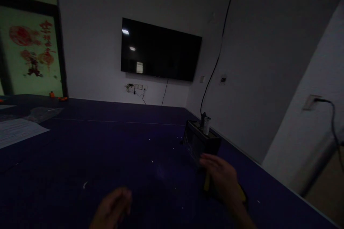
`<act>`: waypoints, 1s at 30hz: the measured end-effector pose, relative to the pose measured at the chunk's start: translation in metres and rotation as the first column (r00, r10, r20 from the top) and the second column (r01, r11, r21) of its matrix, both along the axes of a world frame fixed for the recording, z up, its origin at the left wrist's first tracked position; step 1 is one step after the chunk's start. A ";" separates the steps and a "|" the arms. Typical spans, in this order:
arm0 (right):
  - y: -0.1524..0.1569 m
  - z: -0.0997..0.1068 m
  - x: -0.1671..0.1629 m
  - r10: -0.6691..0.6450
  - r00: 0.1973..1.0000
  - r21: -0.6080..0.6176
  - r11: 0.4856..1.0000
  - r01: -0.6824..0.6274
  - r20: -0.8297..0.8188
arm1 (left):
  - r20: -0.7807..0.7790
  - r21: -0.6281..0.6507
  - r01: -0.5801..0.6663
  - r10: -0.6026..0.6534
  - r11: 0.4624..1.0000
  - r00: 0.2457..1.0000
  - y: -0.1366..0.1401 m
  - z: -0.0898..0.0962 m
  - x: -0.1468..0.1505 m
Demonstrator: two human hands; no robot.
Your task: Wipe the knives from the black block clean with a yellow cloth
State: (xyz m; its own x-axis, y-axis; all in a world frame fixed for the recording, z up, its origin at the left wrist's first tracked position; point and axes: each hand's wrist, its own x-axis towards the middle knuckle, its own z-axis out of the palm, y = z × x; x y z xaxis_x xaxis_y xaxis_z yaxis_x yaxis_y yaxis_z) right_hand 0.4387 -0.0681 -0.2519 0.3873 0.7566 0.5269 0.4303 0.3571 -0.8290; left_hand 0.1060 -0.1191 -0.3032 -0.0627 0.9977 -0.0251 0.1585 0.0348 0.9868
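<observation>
My left hand is low over the dark blue table, left of the middle. Its fingers are loosely bent, a dark gap shows between them, and nothing is visible in the hand. On the right, my right hand has its fingers stretched forward and holds nothing I can see. Beneath it lies a black and yellow object, mostly covered by the hand and wrist, so its kind is unclear. Just beyond the right fingertips stands a black box with a small whitish cylinder on top.
A black cable runs from the box area up the wall. Paper sheets and clear plastic lie at left. Small orange things are at the far edge. White scraps dot the table. A television hangs behind.
</observation>
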 end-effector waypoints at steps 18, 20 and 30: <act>0.148 0.002 0.027 -0.667 0.737 0.011 0.740 0.672 -0.111 | 0.257 0.398 -0.525 0.457 0.752 0.851 0.172 0.085 -0.042; 0.147 0.000 0.027 -0.658 0.745 0.001 0.749 0.662 -0.115 | 0.272 0.372 -0.535 0.462 0.758 0.844 0.172 0.087 -0.051; 0.157 -0.017 0.015 -0.745 0.597 0.224 0.554 0.802 -0.298 | 0.394 0.308 -0.514 0.384 0.801 0.835 0.154 0.104 -0.065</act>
State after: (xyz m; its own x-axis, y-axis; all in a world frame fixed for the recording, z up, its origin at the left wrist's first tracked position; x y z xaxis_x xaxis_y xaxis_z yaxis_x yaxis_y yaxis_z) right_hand 0.4536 0.0893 -0.2685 0.8373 -0.0659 0.5428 0.5447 0.1864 -0.8176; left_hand 0.0414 0.0354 -0.1989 -0.5601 0.7862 0.2610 -0.0804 -0.3651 0.9275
